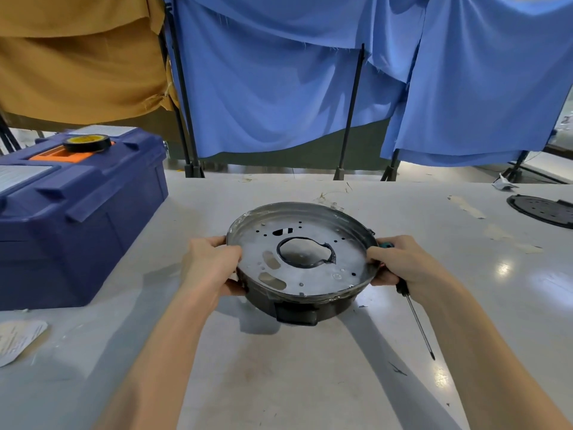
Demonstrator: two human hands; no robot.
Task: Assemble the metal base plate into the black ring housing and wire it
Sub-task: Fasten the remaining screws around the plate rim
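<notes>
So the metal base plate is already sitting down inside the black ring housing, looks seated all the way round the rim as far as I can tell. That's the first half pretty much sorted

Your left hand has the housing at its 9 o'clock, fingers curled under the wall and thumb over onto the plate. Your right hand grips it at 3 o'clock the same way, with a screwdriver tucked in that same fist, shaft pointing down toward 5 o'clock. The whole thing is mid-table, tipped toward you, and seems lifted a bit judging by the shadow

What's left: I can't see any wires anywhere, so the wiring isn't started I'd say. Can't tell if any screws are in yet, too small. There's a roll of black tape on the blue toolbox out at 10 o'clock, probably for the wiring bit
</notes>
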